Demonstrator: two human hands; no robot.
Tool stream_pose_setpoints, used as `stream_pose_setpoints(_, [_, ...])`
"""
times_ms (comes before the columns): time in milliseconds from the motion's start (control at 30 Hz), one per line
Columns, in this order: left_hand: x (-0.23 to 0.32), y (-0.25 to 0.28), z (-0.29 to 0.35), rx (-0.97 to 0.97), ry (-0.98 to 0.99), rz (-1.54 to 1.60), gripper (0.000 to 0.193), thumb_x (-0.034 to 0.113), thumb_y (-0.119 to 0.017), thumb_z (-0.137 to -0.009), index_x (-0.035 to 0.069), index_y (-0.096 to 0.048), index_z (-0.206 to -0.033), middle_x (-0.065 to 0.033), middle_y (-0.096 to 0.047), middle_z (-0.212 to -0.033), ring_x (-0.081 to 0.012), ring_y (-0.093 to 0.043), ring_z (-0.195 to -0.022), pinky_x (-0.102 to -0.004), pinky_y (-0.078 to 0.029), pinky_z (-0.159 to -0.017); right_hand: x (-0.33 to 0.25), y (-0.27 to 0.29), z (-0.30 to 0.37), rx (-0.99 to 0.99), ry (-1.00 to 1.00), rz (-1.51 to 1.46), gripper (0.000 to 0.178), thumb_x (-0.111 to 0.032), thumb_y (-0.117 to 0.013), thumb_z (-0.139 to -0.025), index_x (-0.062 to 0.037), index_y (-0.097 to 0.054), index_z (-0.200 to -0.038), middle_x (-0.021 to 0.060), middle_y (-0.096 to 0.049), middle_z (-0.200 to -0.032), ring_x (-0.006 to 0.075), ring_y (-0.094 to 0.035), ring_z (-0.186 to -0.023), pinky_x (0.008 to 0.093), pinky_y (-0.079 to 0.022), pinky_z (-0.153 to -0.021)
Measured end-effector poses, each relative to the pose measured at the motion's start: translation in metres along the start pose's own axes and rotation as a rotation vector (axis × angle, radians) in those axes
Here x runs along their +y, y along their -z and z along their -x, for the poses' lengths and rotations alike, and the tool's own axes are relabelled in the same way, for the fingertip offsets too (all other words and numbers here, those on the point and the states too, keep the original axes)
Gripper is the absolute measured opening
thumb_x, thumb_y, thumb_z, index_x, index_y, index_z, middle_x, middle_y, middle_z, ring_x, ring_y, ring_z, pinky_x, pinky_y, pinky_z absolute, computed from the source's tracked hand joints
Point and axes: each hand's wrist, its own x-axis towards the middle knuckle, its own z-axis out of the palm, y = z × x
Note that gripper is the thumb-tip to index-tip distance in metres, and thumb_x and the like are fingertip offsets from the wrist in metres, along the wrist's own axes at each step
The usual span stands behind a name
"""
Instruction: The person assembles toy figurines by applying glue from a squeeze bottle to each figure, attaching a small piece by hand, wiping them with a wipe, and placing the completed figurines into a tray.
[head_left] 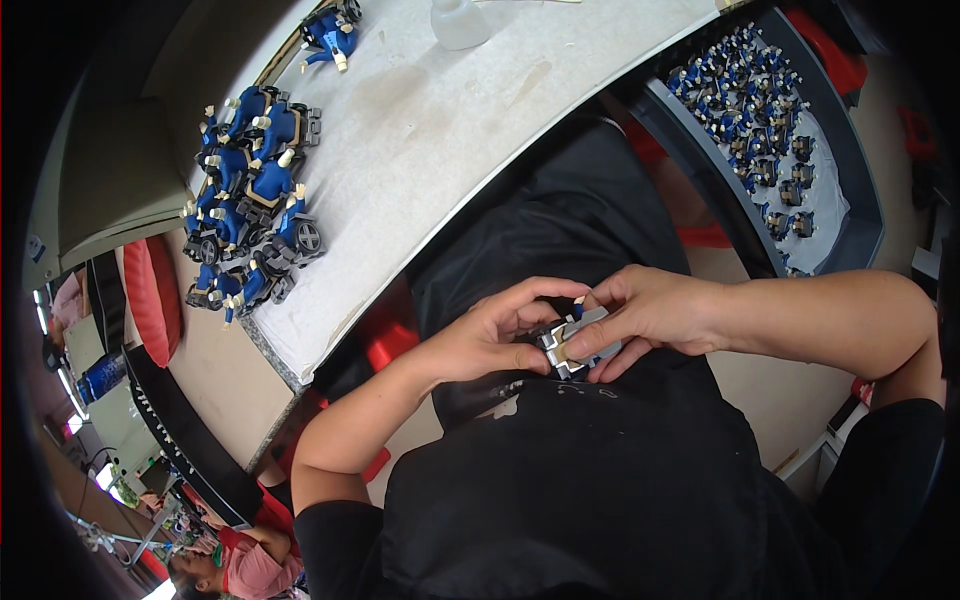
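Just above my lap, both hands hold one small toy figure in a wheelchair [563, 347], its grey and tan seat parts showing between the fingers. My left hand [505, 325] grips its left side, thumb and fingers curled round the dark part. From the other side my right hand [640, 318] presses its thumb on the light grey part, with the fingers below. A bit of blue shows near the fingertips. Much of the toy is hidden by my fingers.
Similar blue seated figures [250, 180] crowd the left end of the pale table [440, 130], with another group [333, 38] farther back. A translucent bottle [460, 22] stands at the far edge. At right, a grey bin [865, 215] holds many figures. A person [255, 565] sits at lower left.
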Motion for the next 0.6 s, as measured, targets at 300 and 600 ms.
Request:
stream_pose_setpoints(300, [-0.012,0.0,0.001,0.059,-0.044,-0.15,0.061,-0.009,-0.064,-0.068,0.003,-0.043,-0.124,-0.0094,-0.054,-0.114,-0.0149,-0.052,-0.105,-0.026,-0.044,-0.087,0.006,0.002,-0.01,0.058,0.009,0.007,0.028,-0.014,-0.07,-0.073,0.0038,-0.057,-0.091,0.0123,-0.06,-0.088,0.0184,-0.061,-0.078,0.0277,-0.053,-0.07])
stream_pose_setpoints(600, [-0.019,-0.003,0.003,0.093,-0.04,-0.21,0.06,-0.011,-0.064,-0.067,0.003,-0.045,-0.123,-0.0091,-0.054,-0.115,-0.016,-0.051,-0.108,-0.0285,-0.042,-0.092,0.008,0.004,-0.013,0.057,-0.019,0.027,0.027,-0.013,-0.071,-0.072,0.0016,-0.058,-0.09,0.0103,-0.06,-0.087,0.0166,-0.061,-0.077,0.027,-0.053,-0.07])
